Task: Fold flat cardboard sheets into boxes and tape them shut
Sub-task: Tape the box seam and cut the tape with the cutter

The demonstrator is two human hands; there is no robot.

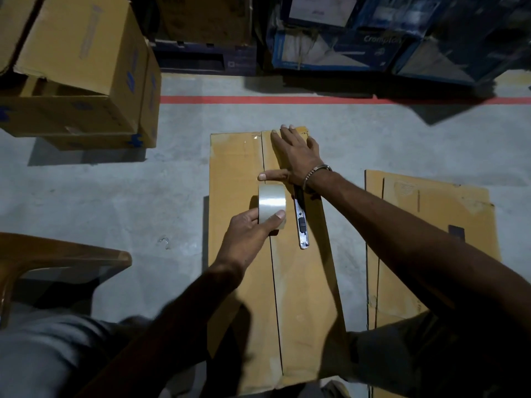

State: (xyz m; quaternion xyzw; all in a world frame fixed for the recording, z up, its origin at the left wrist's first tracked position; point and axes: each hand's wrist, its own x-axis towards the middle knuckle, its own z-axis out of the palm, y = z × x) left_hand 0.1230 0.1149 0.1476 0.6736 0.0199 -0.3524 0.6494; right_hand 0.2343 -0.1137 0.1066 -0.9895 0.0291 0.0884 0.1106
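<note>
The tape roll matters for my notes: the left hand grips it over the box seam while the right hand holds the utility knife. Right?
Not quite. In the head view the right hand presses flat on the box; the utility knife lies on the box. The left hand does grip the tape roll.

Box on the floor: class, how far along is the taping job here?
Done: the box is folded, its flaps meeting at a centre seam. In hand: the left hand grips the tape roll over the seam while the right hand presses the far flaps flat. Left: finishing the seam, cutting with the knife, folding the flat sheet.
</note>
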